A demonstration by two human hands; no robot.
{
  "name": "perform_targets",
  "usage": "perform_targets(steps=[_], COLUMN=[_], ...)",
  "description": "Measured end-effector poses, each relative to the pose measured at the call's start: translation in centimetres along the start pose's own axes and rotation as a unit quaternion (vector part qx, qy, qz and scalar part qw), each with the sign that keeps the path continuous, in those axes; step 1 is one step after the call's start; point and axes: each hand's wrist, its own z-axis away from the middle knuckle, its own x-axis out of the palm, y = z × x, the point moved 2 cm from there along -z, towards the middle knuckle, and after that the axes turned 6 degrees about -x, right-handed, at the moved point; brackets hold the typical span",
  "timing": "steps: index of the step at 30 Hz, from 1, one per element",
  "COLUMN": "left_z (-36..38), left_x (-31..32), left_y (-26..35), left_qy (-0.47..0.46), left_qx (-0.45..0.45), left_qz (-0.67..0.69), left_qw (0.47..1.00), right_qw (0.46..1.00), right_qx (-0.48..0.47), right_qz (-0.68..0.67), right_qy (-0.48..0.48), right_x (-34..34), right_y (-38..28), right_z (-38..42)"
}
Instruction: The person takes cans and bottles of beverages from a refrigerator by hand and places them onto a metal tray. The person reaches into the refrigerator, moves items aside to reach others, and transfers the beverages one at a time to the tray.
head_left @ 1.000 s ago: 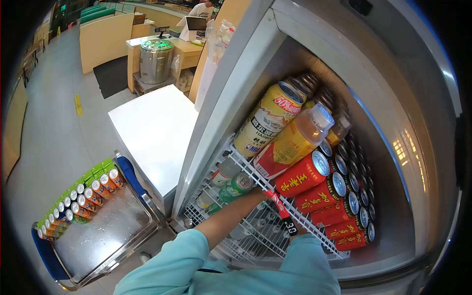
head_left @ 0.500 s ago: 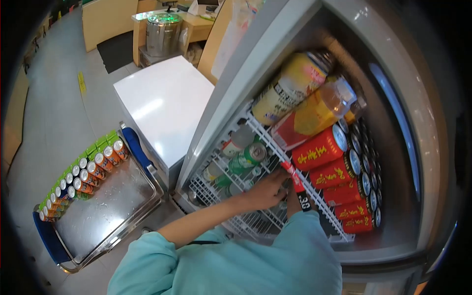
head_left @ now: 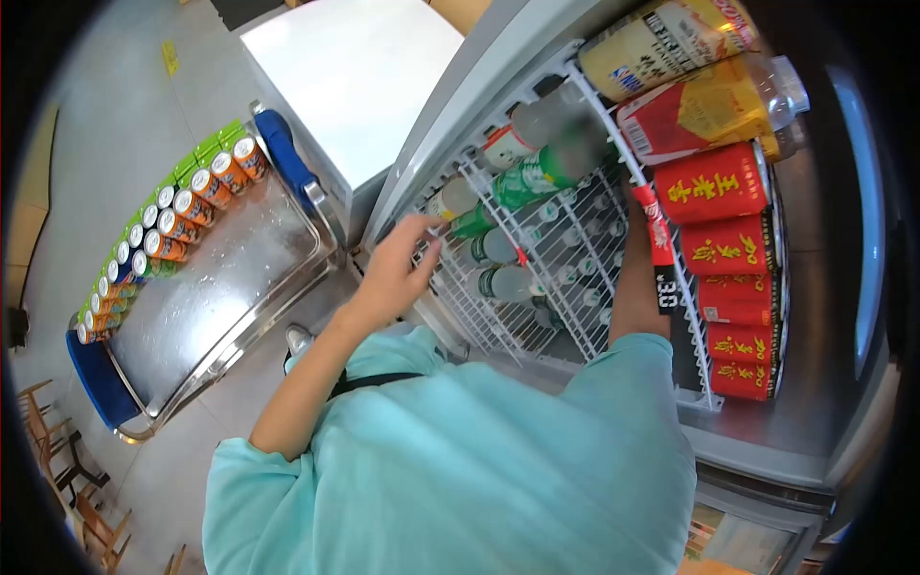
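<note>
My left hand (head_left: 398, 270) is raised at the near edge of a white wire shelf (head_left: 484, 187), its fingers apart and nothing visible in it. A bottle with a pale yellow label (head_left: 453, 198) and a green bottle (head_left: 471, 222) lie just beyond its fingertips. My right forearm (head_left: 631, 278) reaches into the fridge, behind the red and black price strip (head_left: 655, 230) of another wire shelf; the right hand is hidden in shadow. A green can (head_left: 527, 180), partly blurred, is left of that arm. Several green-and-white bottles (head_left: 506, 283) sit lower down.
Red cans (head_left: 714, 184), a bottle with a red and yellow label (head_left: 690, 115) and a cream-labelled bottle (head_left: 661, 48) fill the shelf at right. At left stands a metal cart (head_left: 225, 273) with rows of orange cans (head_left: 213, 190). A white-topped cabinet (head_left: 355, 77) adjoins the fridge.
My left hand has drawn back left, away from the right hand, and its fingers have spread. My right arm has stayed inside the fridge. The view has shifted, showing more lower bottles.
</note>
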Motion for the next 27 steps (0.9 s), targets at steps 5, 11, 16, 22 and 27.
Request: perform_targets(steps=[5, 11, 16, 22, 27], left_z=[0.3, -1.7, -5.7, -8.0, -8.1], left_x=[-0.8, 1.9, 5.7, 7.4, 8.4], left_y=[-0.2, 1.2, 2.3, 2.0, 1.3], left_qy=[0.005, -0.014, 0.03, 0.063, 0.086], left_qx=[-0.027, -0.017, 0.098, 0.155, 0.215], left_qz=[-0.015, 0.051, -0.047, -0.074, -0.119], left_qw=[1.0, 0.998, 0.994, 0.983, 0.966], right_qw=[0.996, 0.956, 0.918, 0.916, 0.89], right_qx=[-0.02, -0.086, -0.25, -0.318, -0.253], right_qz=[-0.082, -0.254, -0.222, -0.169, -0.328], right_qy=[0.02, 0.122, 0.215, 0.178, 0.192], right_x=[0.4, -1.6, -3.0, -1.6, 0.3], right_y=[-2.2, -6.7, -14.7, -17.3, -16.6], right_z=[3.1, 11.9, 17.5, 18.9, 21.2])
